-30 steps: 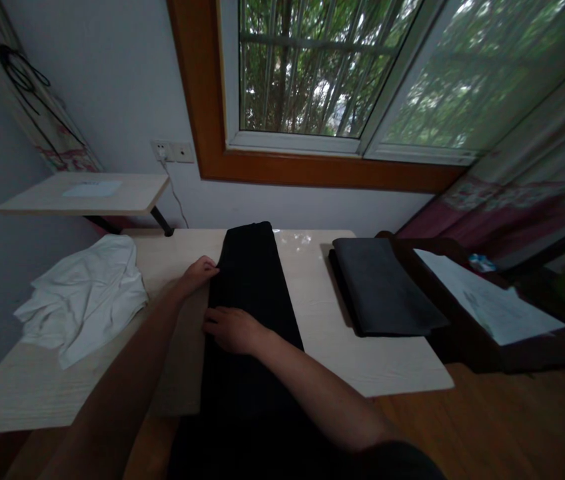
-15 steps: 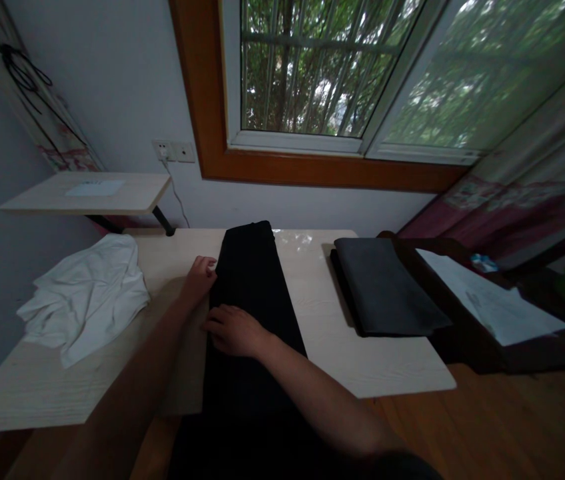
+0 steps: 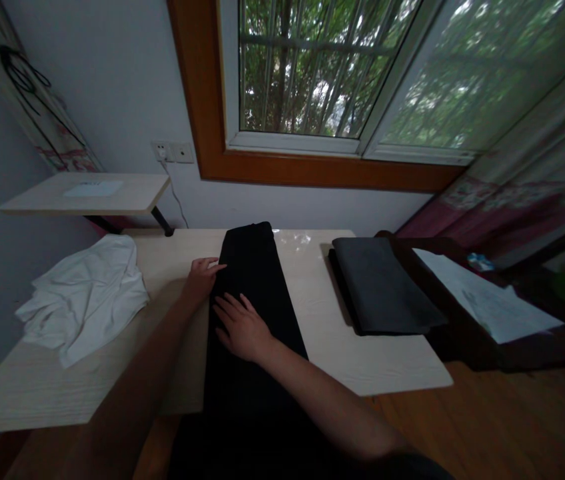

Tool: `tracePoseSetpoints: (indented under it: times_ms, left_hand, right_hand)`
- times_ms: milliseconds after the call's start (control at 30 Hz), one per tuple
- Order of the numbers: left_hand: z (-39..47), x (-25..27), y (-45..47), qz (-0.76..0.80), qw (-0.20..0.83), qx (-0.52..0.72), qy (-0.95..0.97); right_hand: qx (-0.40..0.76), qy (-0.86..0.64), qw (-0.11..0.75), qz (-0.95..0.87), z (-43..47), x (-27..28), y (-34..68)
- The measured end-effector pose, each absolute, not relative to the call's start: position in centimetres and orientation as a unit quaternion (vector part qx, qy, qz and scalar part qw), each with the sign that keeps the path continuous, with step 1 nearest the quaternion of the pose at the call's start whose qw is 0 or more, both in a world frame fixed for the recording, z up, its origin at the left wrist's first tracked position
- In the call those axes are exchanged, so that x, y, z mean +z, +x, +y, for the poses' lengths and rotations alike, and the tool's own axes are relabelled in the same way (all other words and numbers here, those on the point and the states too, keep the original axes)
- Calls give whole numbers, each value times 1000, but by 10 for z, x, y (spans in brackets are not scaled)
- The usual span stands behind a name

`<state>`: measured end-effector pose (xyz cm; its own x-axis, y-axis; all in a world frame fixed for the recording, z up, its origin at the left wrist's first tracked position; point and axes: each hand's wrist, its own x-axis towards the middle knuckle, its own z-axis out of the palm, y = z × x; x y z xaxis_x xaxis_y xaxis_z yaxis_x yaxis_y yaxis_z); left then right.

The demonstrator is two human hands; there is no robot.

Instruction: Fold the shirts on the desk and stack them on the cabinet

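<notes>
Black trousers (image 3: 255, 267), folded lengthwise into a long strip, lie across the middle of the table, and their near end hangs toward me over the front edge. My left hand (image 3: 202, 277) is at the left edge of the trousers, its fingers stretched out and the tips over the cloth. Lower down, my right hand (image 3: 246, 328) rests on the black cloth with its fingers spread. Neither hand grips anything. The underside of the fold is hidden.
A crumpled white cloth (image 3: 87, 293) lies on the table (image 3: 362, 367) at left, below a raised shelf (image 3: 132, 197). A dark folded item (image 3: 387, 287), perhaps cloth or a folder, lies at right. Beyond it are papers (image 3: 487, 300) on dark furniture. A window (image 3: 322, 87) is behind.
My right hand has moved slightly right and up, off the trousers' left edge onto the cloth, its fingers spreading. My left fingers have uncurled and stretched over the edge.
</notes>
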<state>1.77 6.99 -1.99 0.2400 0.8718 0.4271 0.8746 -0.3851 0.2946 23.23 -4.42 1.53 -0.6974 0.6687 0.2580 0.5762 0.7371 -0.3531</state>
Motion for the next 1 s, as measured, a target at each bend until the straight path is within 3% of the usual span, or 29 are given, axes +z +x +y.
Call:
tracePoseSetpoints:
  times_ms: [400,567,700,1000]
  left_hand:
    - [61,-6,27,-547,-10,-277,-790]
    - [50,2,28,-459,-68,-267,-845]
    - [37,3,32,-405,-108,-225,-880]
    - [-1,-7,30,-496,-32,-142,-856]
  right_hand:
    - [216,-164,126,-954,-57,35,260]
    - [163,-307,203,-915,-25,29,281]
    - [88,-424,188,-881,2,13,300]
    - [44,-453,149,-878,6,5,341]
